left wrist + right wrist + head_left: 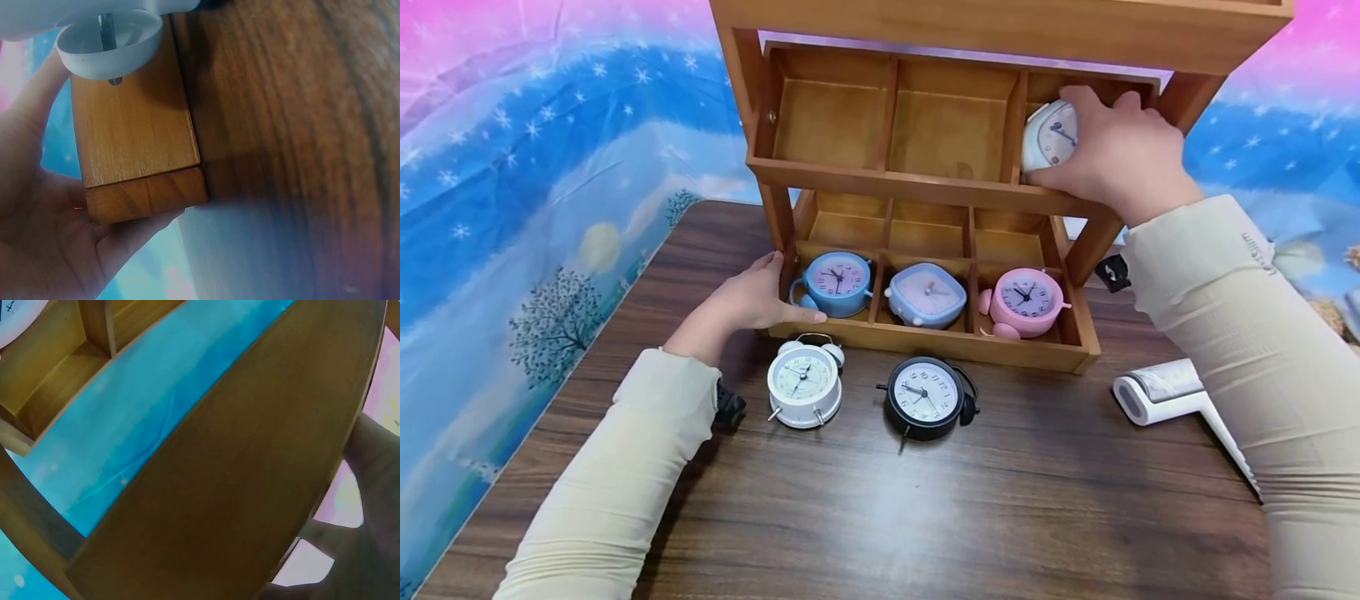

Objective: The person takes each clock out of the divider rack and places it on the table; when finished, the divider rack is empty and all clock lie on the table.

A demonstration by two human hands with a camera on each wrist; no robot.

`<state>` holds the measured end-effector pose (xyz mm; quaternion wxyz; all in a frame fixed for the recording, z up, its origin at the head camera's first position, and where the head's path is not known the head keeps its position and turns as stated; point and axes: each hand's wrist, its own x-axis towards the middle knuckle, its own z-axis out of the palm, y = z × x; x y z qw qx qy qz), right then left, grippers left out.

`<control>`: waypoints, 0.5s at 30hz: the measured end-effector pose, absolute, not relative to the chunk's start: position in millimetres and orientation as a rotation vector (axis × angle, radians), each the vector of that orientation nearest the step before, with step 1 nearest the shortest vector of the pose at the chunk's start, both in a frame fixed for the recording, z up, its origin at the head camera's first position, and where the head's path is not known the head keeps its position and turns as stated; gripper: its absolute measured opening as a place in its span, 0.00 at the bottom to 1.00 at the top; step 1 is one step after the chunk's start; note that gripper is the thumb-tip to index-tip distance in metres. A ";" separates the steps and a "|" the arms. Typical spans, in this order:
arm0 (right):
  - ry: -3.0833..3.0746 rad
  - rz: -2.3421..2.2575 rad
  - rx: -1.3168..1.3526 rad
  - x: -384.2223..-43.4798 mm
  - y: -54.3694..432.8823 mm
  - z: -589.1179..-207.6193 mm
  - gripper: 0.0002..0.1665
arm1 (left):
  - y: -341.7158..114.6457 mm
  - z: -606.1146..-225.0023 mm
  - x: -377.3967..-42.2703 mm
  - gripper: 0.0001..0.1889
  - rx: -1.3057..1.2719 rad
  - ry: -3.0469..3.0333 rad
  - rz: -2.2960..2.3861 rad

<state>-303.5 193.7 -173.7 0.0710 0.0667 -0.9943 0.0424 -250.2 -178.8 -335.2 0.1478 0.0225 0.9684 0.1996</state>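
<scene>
Directions read off the head view, 12 away from the person. Pale clock (pixel 1049 138) lies between 1 and 2 o'clock, inside the right-hand compartment (pixel 1042 86) of the wooden rack's (pixel 925 184) upper tray.

Right hand (pixel 1126 155): grip clamped on the clock, thumb at its 6, index finger near its 12. Left hand (pixel 752 296), at 9 o'clock: grip round the lower tray's left end, thumb along the front.

Handling, my judgement: hold by the case, off the dial. Clear the divider (pixel 1018 125) on the clock's 9 o'clock side; let the base bear fully before the thumb loosens. Draw back toward 5, knuckles below the top shelf (pixel 1000 37). Light left-hand pressure should steady the rack.

Pointing: dial faces out toward the person; visible edge leans from 7 to 1 o'clock. Long axis: cannot tell, hand covers the 3 o'clock side. Base contact hidden too.
</scene>
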 end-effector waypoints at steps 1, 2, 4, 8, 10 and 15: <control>-2.989 0.127 0.199 -303.9 194.7 -173.8 0.60 | -178.4 -335.4 -250.5 0.65 0.067 2.785 0.574; -2.986 0.127 0.200 -304.1 195.8 -173.9 0.60 | -178.1 -335.6 -250.6 0.65 0.069 2.784 0.573; -2.976 0.139 0.204 -303.2 198.5 -174.4 0.59 | -177.2 -335.8 -250.9 0.65 0.072 2.781 0.572; -2.919 0.149 0.230 -298.1 203.6 -171.9 0.58 | -175.8 -335.5 -251.6 0.66 0.078 2.775 0.568; -2.873 0.172 0.247 -295.5 205.2 -169.1 0.56 | -175.3 -334.6 -251.7 0.66 0.077 2.774 0.570; -2.801 0.300 0.253 -286.6 208.3 -166.0 0.53 | -174.9 -331.6 -251.4 0.65 0.081 2.778 0.576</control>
